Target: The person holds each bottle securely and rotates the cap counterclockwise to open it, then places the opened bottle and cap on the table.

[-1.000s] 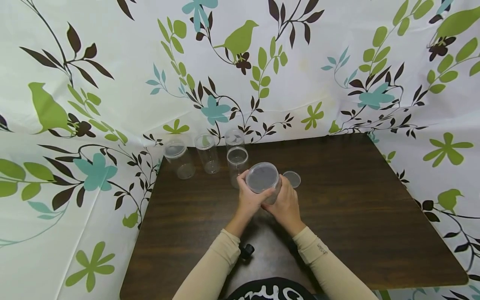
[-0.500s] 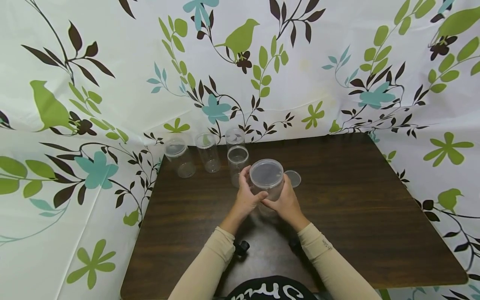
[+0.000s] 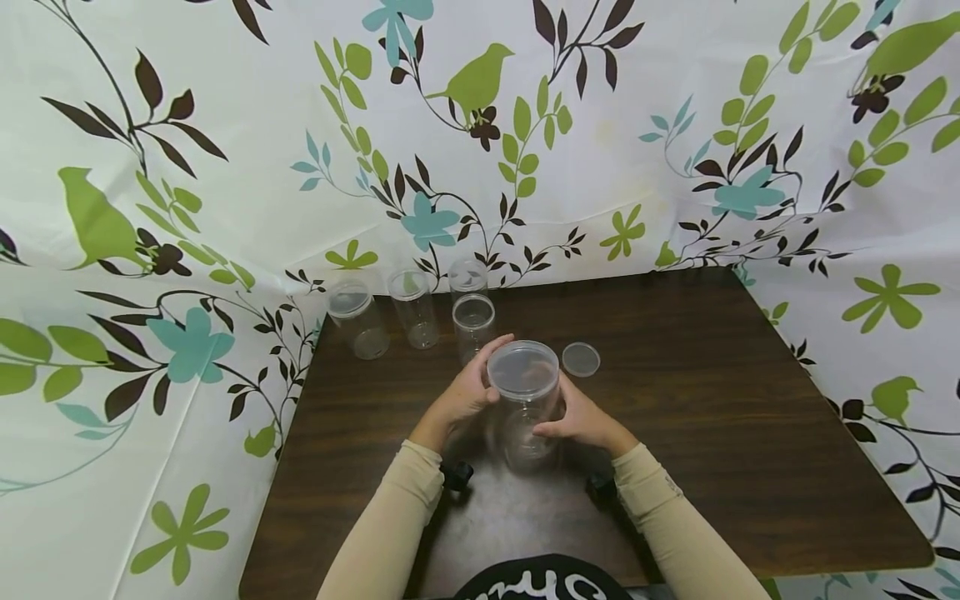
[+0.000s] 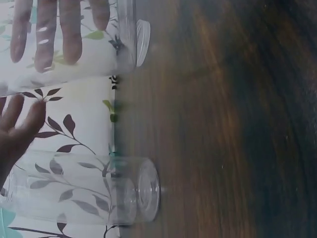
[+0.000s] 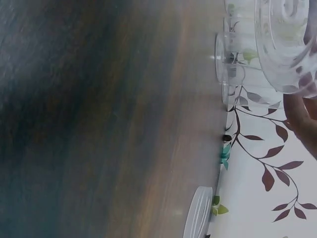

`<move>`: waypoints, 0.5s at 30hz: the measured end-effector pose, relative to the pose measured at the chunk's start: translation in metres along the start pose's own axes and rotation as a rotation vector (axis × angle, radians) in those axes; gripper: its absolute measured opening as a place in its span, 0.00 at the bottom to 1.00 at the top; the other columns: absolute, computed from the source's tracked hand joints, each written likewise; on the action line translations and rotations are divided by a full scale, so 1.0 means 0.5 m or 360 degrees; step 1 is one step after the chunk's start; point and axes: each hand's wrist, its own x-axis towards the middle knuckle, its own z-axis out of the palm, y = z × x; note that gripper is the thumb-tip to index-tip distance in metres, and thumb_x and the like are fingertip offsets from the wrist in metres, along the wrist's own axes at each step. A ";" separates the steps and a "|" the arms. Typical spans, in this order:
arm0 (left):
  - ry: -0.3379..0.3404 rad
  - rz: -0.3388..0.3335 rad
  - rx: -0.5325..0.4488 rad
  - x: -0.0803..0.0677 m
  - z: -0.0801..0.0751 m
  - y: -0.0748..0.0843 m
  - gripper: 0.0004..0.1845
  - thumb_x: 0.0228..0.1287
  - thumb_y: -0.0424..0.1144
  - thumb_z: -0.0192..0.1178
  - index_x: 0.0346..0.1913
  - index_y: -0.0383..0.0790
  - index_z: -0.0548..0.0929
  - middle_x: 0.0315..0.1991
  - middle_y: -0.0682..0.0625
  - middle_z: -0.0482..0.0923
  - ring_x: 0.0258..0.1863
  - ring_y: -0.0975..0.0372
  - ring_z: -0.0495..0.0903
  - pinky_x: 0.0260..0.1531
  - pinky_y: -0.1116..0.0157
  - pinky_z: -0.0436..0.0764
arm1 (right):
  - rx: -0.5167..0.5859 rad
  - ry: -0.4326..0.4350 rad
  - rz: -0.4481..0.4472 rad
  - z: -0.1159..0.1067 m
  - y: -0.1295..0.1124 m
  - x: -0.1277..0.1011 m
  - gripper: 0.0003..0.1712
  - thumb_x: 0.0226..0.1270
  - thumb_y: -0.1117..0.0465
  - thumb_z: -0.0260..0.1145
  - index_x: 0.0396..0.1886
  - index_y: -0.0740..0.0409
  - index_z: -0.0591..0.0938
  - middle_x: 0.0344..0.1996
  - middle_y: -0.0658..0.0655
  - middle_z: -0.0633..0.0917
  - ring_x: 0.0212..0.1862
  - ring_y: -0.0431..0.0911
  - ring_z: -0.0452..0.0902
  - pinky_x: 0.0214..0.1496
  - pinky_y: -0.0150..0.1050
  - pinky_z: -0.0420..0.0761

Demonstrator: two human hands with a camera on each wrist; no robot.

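A clear, wide jar (image 3: 528,429) with a translucent lid (image 3: 523,369) is upright in front of the person. The right hand (image 3: 588,414) holds its right side, thumb in front; its straight fingers (image 4: 45,34) show through the clear wall in the left wrist view. At the jar's left side is the left hand (image 3: 461,398), fingers spread and thumb by the rim. In the left wrist view the left fingertips (image 4: 34,116) lie just off the wall. The jar's base (image 5: 292,49) fills the upper right corner of the right wrist view.
Behind, at the table's back left, stand several clear jars: a wide jar (image 3: 360,321), a slim jar (image 3: 416,312) and an uncovered-looking jar (image 3: 474,325) among them. A loose round lid (image 3: 581,359) lies right of the held jar. A patterned cloth (image 3: 600,125) backs the brown table (image 3: 712,433).
The jar has come down and nearer the person, from tilted to more upright. The left hand has moved left and its fingers have loosened; the right hand keeps holding.
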 end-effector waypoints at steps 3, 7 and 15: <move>-0.0040 -0.0050 0.0020 -0.005 -0.001 -0.001 0.70 0.37 0.74 0.68 0.74 0.26 0.59 0.68 0.29 0.66 0.62 0.50 0.72 0.61 0.64 0.73 | -0.0023 0.0004 0.0016 0.002 -0.001 -0.001 0.61 0.51 0.63 0.82 0.78 0.60 0.54 0.64 0.64 0.73 0.62 0.53 0.72 0.65 0.37 0.70; 0.0052 -0.0077 0.0132 -0.009 0.005 0.000 0.64 0.40 0.71 0.74 0.74 0.30 0.62 0.67 0.34 0.69 0.59 0.53 0.74 0.54 0.66 0.77 | -0.0211 0.0127 -0.0012 0.006 0.001 0.002 0.61 0.48 0.61 0.84 0.77 0.59 0.56 0.64 0.62 0.74 0.62 0.53 0.72 0.67 0.50 0.70; 0.0488 0.0032 0.0842 -0.009 0.043 -0.010 0.58 0.46 0.79 0.65 0.73 0.43 0.68 0.68 0.48 0.73 0.65 0.58 0.72 0.66 0.55 0.69 | -0.0545 0.0421 -0.0108 0.038 0.014 0.020 0.65 0.42 0.59 0.87 0.74 0.66 0.56 0.65 0.67 0.71 0.66 0.60 0.69 0.68 0.58 0.68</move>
